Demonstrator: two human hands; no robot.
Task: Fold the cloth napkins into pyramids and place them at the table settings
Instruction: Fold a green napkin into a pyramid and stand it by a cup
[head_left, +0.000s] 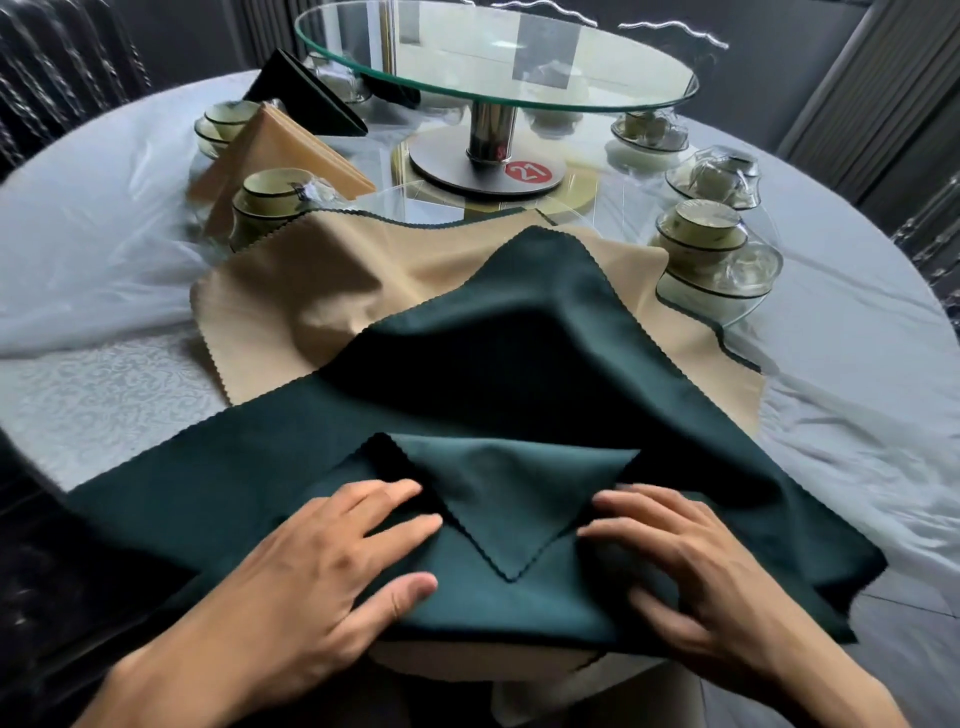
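Note:
A dark green napkin lies spread over a heap of beige napkins at the near edge of the round table. One corner of the green napkin is folded back toward me into a triangle. My left hand presses flat on the cloth left of that triangle, fingers apart. On the right side, my right hand rests on the cloth with fingers spread. A folded beige pyramid and a folded dark green pyramid stand at settings on the far left.
A glass turntable on a metal post with a red "21" tag stands mid-table. Stacked cups and bowls sit at left and right, more further back. White tablecloth covers the table.

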